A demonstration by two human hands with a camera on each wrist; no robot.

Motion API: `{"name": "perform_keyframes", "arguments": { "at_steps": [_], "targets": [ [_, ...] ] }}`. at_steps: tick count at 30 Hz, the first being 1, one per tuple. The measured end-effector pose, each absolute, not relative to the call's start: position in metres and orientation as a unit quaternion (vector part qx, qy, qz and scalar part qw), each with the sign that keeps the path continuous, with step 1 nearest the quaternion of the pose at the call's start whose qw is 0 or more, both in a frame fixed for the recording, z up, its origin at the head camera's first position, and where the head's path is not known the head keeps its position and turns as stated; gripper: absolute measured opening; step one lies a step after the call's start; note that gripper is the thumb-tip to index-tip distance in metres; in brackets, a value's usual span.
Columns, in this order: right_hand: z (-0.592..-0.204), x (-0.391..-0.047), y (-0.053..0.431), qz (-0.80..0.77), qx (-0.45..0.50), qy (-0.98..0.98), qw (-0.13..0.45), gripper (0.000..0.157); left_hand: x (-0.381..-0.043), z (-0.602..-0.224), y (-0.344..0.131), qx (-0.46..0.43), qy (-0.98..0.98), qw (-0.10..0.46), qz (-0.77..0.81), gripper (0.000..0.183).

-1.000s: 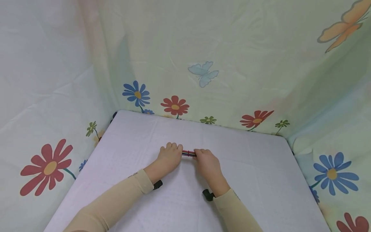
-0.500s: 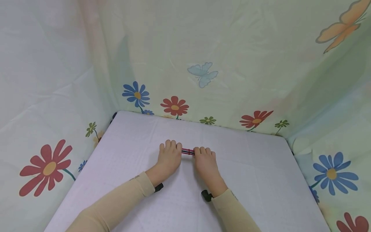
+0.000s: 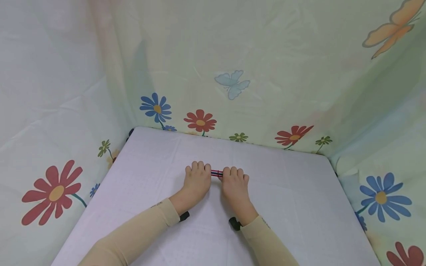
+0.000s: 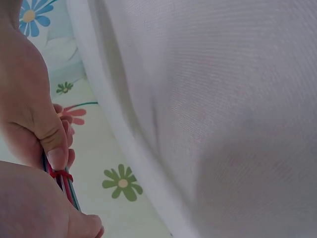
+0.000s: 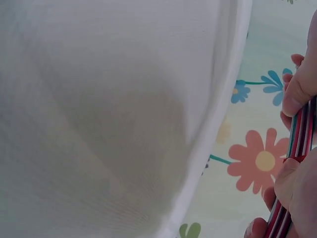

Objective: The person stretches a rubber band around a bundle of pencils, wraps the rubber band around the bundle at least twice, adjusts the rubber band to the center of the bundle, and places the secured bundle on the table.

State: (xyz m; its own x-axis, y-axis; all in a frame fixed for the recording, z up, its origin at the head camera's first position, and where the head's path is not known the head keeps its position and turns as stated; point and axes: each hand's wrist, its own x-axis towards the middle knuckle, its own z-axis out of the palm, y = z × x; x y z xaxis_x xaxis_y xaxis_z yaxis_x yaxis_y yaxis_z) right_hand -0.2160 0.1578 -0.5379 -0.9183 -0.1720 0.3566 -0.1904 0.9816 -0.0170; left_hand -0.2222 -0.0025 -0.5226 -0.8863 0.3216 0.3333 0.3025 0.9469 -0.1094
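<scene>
A bundle of slim, pencil-like sticks (image 3: 217, 173) in red, dark and green stretches level between both hands. A thin red band (image 4: 62, 174) is wrapped around its middle. My left hand (image 3: 198, 181) grips the left end with fingers curled over the top. My right hand (image 3: 235, 184) grips the other end the same way, its thumb (image 5: 286, 181) lying along the sticks right at the band. Only a short stretch shows between the hands in the head view; the ends are mostly hidden in the fists. The bundle is held above the white table.
A white cloth covers the table (image 3: 283, 207). Fabric walls (image 3: 266, 92) printed with flowers and butterflies enclose its back and sides. Dark wrist cameras (image 3: 235, 224) stick out under the beige sleeves (image 3: 133, 236).
My right hand has turned so that its fingers show over the bundle's top, and has moved slightly left. My left hand has shifted slightly right, so less of the bundle shows between them.
</scene>
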Motion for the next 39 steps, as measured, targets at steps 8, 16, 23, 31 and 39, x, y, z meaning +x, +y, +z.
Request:
{"name": "perform_keyframes", "arguments": {
  "at_steps": [8,16,23,31,39],
  "targets": [
    [-0.534,-0.215,0.157,0.030,0.117,-0.980,0.160,0.023,-0.224,-0.525,-0.002,-0.157,-0.968,0.194,0.032,0.016],
    [-0.539,-0.211,0.151,0.029,0.095,-0.978,0.182,0.024,-0.228,-0.523,-0.005,-0.159,-0.974,0.161,0.014,0.017],
    [-0.543,-0.210,0.148,0.030,0.085,-0.972,0.218,0.018,-0.225,-0.523,0.000,-0.128,-0.984,0.124,-0.011,0.016],
    [-0.537,-0.213,0.149,0.021,0.087,-0.977,0.194,0.012,-0.224,-0.527,0.006,-0.122,-0.983,0.137,-0.018,0.014],
    [-0.534,-0.213,0.154,0.030,0.122,-0.970,0.207,0.016,-0.235,-0.522,-0.003,-0.131,-0.987,0.088,-0.019,0.020]
  ]
}}
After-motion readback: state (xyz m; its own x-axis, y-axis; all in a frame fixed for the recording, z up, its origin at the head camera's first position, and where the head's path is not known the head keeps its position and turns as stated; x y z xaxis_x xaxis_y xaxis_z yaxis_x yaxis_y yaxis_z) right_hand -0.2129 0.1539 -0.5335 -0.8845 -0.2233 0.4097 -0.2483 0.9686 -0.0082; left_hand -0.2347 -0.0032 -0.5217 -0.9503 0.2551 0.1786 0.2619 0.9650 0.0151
